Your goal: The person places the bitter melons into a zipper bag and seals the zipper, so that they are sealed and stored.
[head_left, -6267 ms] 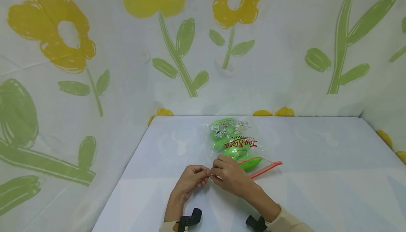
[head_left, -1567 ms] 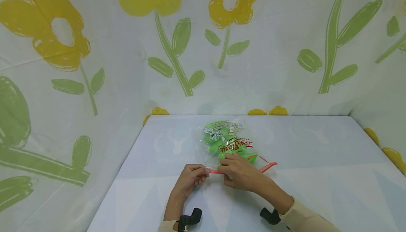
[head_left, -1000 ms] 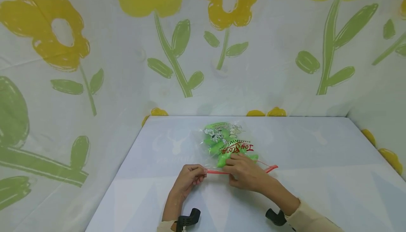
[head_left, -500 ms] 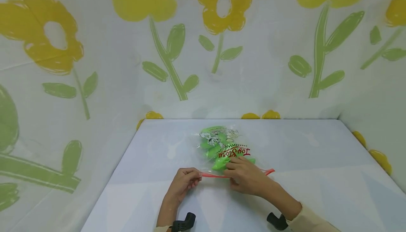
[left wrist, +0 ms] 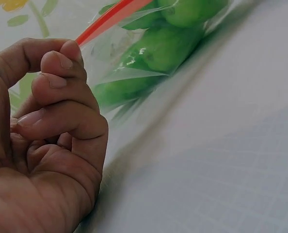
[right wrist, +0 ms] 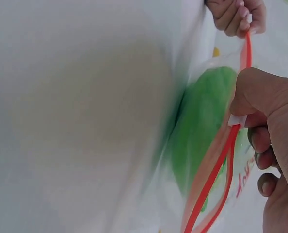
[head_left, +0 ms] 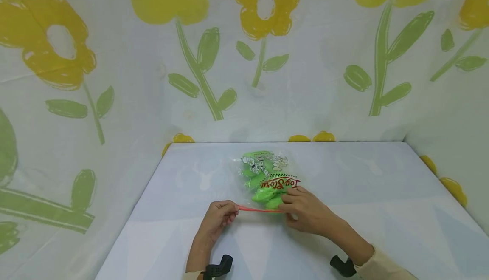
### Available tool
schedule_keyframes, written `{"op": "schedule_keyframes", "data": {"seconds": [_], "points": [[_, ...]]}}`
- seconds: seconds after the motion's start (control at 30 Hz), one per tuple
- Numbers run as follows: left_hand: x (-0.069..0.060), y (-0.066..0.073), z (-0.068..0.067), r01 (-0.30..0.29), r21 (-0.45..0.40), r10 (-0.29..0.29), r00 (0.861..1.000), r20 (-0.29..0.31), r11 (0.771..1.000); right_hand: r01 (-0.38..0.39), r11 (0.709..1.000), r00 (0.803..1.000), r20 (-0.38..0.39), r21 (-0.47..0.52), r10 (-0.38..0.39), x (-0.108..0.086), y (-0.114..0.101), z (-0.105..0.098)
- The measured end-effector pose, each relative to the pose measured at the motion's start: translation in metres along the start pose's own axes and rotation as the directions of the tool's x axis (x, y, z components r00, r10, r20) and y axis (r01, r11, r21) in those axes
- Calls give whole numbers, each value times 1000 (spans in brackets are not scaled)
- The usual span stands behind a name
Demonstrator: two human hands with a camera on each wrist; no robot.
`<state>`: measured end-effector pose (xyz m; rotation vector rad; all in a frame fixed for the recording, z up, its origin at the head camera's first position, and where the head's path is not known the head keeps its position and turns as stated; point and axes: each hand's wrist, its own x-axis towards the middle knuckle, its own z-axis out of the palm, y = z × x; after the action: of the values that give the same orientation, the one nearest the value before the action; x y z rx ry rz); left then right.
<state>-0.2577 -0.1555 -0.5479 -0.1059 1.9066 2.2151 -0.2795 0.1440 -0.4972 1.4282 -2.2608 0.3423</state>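
Note:
A clear zip bag [head_left: 280, 182] with red lettering and a cartoon print lies on the table, holding several green, rounded fruit-like things [head_left: 263, 194]. Along its near edge runs a red zip strip [head_left: 256, 210]. My left hand [head_left: 217, 220] pinches the strip's left end between thumb and forefinger, other fingers curled. Farther right, my right hand [head_left: 307, 212] pinches a white slider [right wrist: 237, 120] on the strip. In the right wrist view, the strip is joined between the hands and parted into two red bands below the slider. The right hand hides the bag's right corner in the head view.
A white table [head_left: 172, 246] with pale blue shapes lies beneath the bag. Behind and beside it hangs a white cloth [head_left: 313, 101] printed with yellow flowers and green leaves. Black wrist mounts [head_left: 219, 267] sit on both forearms.
My hands were together at the strip's left end. The right hand has slid rightward along it, leaving a longer joined red stretch between them. The left hand keeps its pinch.

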Motion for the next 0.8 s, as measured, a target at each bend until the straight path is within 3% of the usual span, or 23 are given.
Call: {"op": "schedule_keyframes", "data": {"seconds": [0.8], "points": [[1,2,-3,-10,-41,11,1000,19,999,-38,998,999,32,-52,40,-32,17,-12]]}}
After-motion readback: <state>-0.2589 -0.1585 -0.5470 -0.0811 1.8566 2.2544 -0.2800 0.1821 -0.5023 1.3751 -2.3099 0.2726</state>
